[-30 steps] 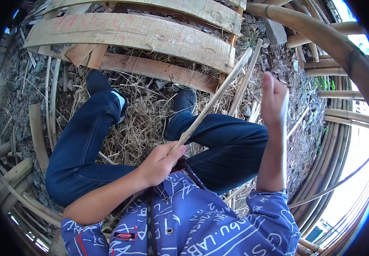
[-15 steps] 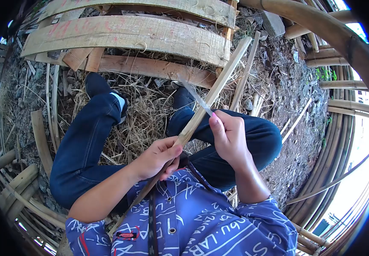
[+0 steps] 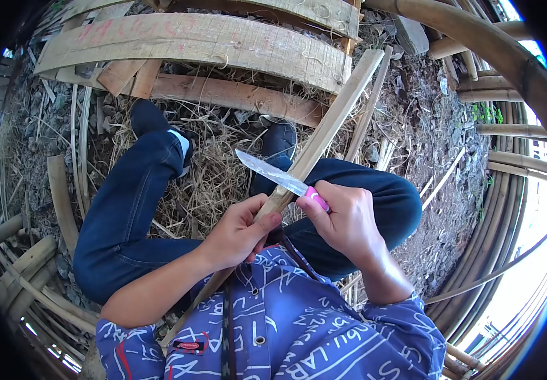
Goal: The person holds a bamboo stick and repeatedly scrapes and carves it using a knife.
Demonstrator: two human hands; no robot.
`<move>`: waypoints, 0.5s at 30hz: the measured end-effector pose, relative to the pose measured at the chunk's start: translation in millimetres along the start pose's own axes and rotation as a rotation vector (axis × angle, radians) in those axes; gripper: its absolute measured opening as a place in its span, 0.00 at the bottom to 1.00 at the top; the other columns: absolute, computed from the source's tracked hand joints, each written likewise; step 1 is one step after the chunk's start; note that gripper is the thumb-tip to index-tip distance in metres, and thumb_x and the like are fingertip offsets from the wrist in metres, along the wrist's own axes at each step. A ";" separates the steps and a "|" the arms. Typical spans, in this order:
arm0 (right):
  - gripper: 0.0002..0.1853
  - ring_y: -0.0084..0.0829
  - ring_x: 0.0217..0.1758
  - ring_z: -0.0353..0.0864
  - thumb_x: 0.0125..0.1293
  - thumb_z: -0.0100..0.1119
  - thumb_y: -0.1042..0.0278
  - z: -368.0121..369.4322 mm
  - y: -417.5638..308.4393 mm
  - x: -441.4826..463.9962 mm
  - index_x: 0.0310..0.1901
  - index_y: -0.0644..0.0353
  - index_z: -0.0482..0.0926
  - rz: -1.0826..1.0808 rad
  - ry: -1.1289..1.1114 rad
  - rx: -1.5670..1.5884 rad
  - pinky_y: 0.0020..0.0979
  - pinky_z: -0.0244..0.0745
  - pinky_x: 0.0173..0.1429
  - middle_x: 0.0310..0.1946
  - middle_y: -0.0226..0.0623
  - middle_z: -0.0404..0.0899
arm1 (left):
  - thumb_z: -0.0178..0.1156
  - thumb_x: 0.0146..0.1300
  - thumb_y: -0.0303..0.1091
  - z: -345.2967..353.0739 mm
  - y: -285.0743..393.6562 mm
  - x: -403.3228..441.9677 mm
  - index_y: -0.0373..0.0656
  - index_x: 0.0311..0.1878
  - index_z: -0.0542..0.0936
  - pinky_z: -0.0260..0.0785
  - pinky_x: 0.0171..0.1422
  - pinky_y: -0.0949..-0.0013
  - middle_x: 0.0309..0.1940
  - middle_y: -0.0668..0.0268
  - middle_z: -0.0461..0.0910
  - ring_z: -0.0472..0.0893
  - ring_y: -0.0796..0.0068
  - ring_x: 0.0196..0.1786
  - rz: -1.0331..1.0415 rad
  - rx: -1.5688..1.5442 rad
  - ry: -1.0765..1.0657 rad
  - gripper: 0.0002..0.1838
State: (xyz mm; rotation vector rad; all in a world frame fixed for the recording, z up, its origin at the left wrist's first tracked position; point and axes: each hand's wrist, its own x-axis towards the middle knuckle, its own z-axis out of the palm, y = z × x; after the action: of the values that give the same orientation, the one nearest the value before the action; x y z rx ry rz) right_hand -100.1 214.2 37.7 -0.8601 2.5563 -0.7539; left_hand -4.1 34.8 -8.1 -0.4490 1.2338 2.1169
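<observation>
Over straw-strewn ground [image 3: 207,158], our left hand [image 3: 235,234] grips a wooden strip [image 3: 330,130] slanting far right, likely light, stiff and best held nearer us, our right hand [image 3: 346,218] clamping a knife [image 3: 280,179] across it.

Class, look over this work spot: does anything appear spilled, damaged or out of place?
Nothing looks clearly damaged. Loose, straw-like scraps lie scattered between the shoes, which looks untidy, though probably normal where a knife crosses a wooden strip. Faded red marks on the pale plank seem mildly odd.
</observation>
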 end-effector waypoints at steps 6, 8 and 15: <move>0.22 0.45 0.17 0.74 0.63 0.62 0.50 -3.2 -0.3 -2.0 0.21 0.59 0.71 -0.031 -0.023 -0.004 0.39 0.66 0.22 0.14 0.41 0.71 | 0.55 0.71 0.45 5.5 0.1 -3.4 0.45 0.38 0.72 0.56 0.17 0.81 0.16 0.78 0.66 0.66 0.91 0.15 0.058 -0.001 0.050 0.13; 0.22 0.45 0.17 0.74 0.63 0.62 0.50 -2.4 -1.6 -2.0 0.21 0.59 0.71 -0.063 -0.020 0.011 0.39 0.66 0.21 0.14 0.40 0.72 | 0.57 0.70 0.43 4.9 -1.1 -4.0 0.44 0.37 0.71 0.54 0.20 0.81 0.19 0.79 0.66 0.65 0.92 0.18 0.077 -0.001 0.046 0.13; 0.22 0.41 0.16 0.74 0.61 0.63 0.49 6.0 -0.4 -1.3 0.21 0.58 0.70 -0.071 0.010 -0.134 0.38 0.66 0.20 0.14 0.38 0.72 | 0.57 0.70 0.41 5.8 -3.8 -3.2 0.43 0.35 0.70 0.53 0.25 0.80 0.23 0.79 0.65 0.61 0.92 0.24 0.138 0.065 0.098 0.13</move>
State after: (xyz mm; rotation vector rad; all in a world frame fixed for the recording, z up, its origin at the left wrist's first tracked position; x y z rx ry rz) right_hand -96.1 212.5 33.3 -0.9958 2.6218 -0.6134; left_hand 0.9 40.1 -5.8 -0.4554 1.4225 2.1842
